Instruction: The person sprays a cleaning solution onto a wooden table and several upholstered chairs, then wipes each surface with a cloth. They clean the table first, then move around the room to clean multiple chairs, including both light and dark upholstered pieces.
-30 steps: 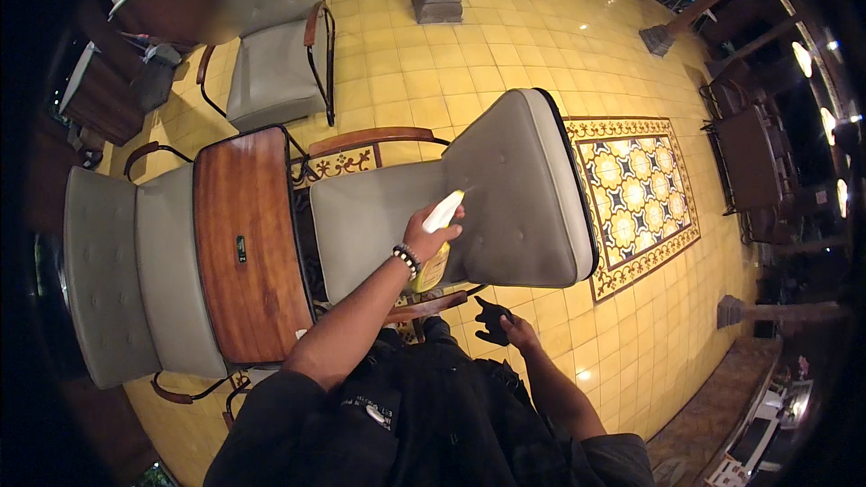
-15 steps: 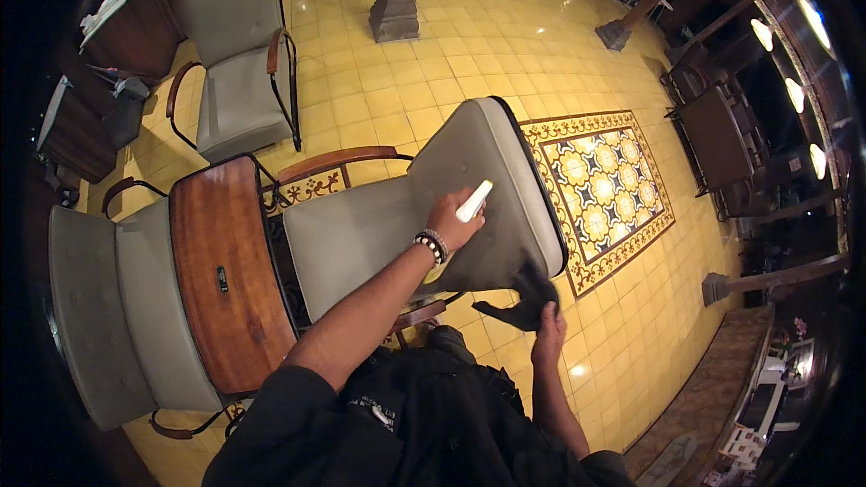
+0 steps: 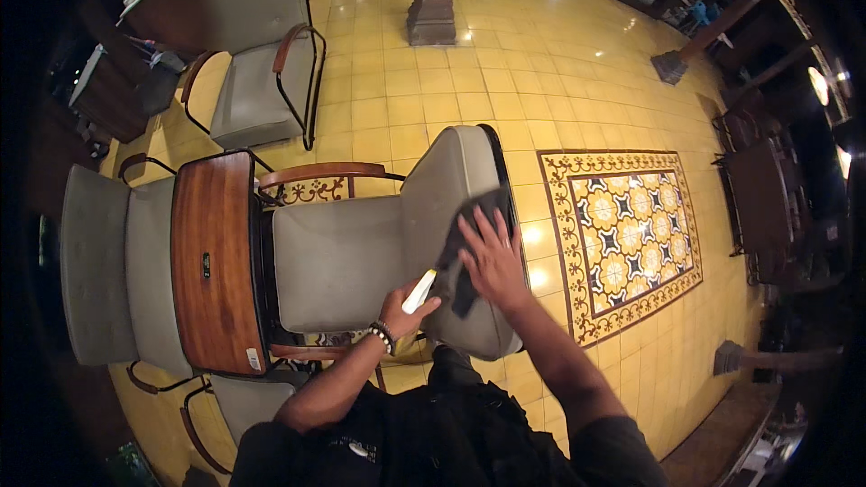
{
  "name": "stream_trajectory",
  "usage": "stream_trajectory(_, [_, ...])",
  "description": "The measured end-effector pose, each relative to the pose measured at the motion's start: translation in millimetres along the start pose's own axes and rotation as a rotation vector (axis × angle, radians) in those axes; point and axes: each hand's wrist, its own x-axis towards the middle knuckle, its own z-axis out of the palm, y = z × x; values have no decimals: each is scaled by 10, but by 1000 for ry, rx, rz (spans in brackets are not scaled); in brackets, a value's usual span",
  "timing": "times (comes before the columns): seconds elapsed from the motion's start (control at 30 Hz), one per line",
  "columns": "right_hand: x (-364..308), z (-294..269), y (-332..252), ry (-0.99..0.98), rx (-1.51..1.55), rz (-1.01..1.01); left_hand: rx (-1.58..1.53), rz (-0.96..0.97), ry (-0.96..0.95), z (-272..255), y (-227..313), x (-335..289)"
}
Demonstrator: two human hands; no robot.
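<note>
Right hand (image 3: pixel 492 257), fingers splayed, presses a dark cloth (image 3: pixel 469 248) flat on the padded grey chair backrest (image 3: pixel 451 189); left hand (image 3: pixel 406 307) grips a white spray bottle (image 3: pixel 419 291).

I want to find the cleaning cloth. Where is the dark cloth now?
In the head view, the dark cloth lies right of centre, pressed under the right hand against the backrest of the grey armchair, just above the white spray bottle.

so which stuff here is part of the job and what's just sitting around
In use: grey padded armchair; dark cloth pressed on its backrest by right hand; white bottle in left hand.
Lying about: wooden table; patterned floor tile panel; second grey armchair.
</note>
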Motion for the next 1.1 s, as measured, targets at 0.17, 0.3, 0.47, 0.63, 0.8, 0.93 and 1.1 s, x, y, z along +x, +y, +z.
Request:
stream_trajectory(0.17, [1923, 292, 650, 105, -41, 65, -112, 58, 130, 357, -21, -154])
stream_trajectory(0.3, [2657, 407, 915, -297, -18, 166, -49, 71, 238, 433, 41, -329])
stream_trajectory(0.47, [1483, 138, 857, 104, 90, -209, -71, 55, 312, 400, 36, -424])
stream_trajectory(0.63, [-1037, -259, 514, -247, 231, -182, -148, 111, 400, 403, -25, -372])
stream_trajectory(0.8, [-2195, -507, 508, -257, 499, -135, -218, 150, 497, 583, 86, -324])
stream_trajectory(0.93, [-1924, -536, 611, 117, 1158, 405, -101, 177, 593, 771, 352, -370])
stream_trajectory(1.1, [-634, -71, 710, 148, 964, 104, 5, 189, 778, 955, 759, -98])
